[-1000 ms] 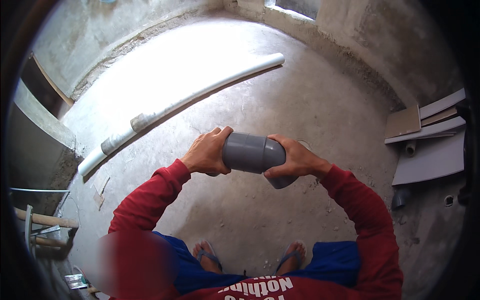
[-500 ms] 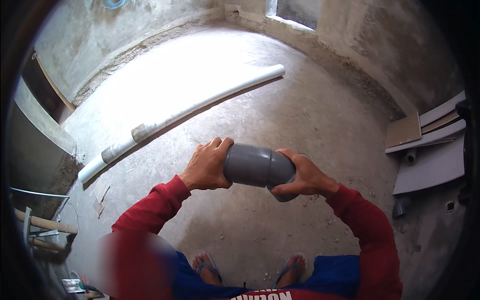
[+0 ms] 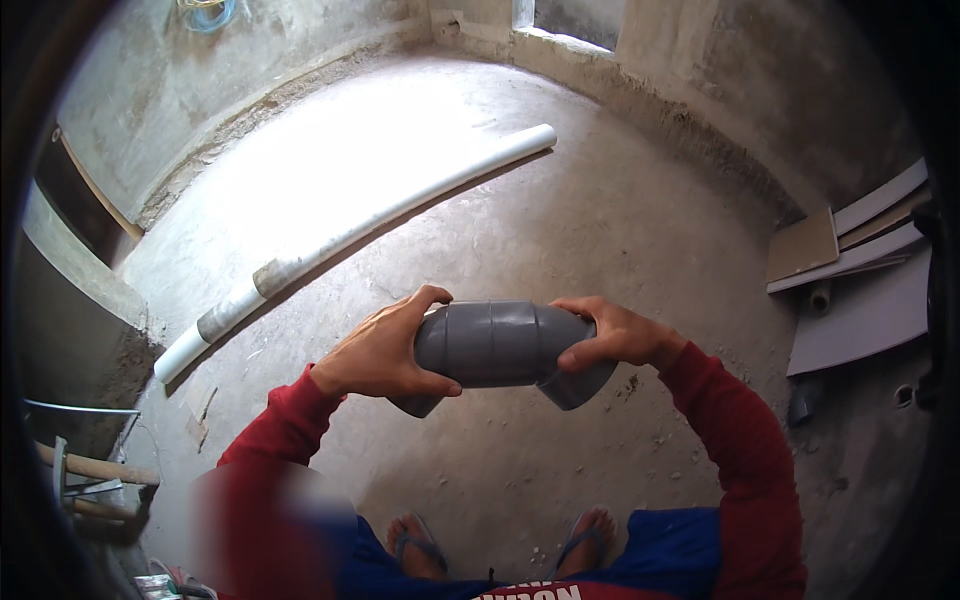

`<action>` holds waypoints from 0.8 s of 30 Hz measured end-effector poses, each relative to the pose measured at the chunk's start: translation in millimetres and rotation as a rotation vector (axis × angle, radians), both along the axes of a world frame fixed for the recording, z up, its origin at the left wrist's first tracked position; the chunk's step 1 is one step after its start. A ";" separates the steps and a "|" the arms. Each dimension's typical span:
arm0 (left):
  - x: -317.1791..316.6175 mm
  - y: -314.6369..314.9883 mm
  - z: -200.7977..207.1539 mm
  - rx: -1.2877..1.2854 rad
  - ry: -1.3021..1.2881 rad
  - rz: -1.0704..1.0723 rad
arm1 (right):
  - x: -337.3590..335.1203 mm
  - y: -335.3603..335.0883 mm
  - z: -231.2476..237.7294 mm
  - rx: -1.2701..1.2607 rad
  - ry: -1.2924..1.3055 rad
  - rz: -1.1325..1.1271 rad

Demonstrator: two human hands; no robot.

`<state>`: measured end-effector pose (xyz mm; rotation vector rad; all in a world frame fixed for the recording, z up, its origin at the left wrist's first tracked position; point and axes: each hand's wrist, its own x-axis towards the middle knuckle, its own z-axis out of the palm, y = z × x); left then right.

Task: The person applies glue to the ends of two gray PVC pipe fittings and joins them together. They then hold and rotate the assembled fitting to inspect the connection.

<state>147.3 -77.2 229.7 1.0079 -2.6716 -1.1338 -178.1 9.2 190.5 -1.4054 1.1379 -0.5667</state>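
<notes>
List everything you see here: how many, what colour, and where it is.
Pipe fitting: one bent assembly, dark grey, between both hands
Long pipe: one, white with greyish bands, on the floor beyond the hands
Boards: several, white and tan, far right
Pipe piece: one, dark grey, below the boards
Coil: one, blue, upper-left wall
Wooden poles: count unclear, tan, far left
Sandals: two, bluish grey, on the feet
Sleeves: two, red, lower left and right
Left hand: one, bare, gripping the fitting's left end
Right hand: one, bare, gripping its right end
</notes>
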 end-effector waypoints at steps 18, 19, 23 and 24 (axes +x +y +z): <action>27.7 -29.0 -33.7 0.751 0.284 0.112 | -27.8 3.0 -29.1 0.334 -0.549 -0.058; 28.4 -29.6 -34.4 0.755 0.329 0.103 | -27.5 4.3 -26.0 0.313 -0.597 -0.058; 30.9 -33.5 -38.4 0.868 0.351 0.234 | -31.9 2.0 -12.1 0.251 -0.558 -0.059; 31.8 -33.8 -39.8 0.942 0.405 0.219 | -32.1 2.4 -10.6 0.224 -0.564 -0.069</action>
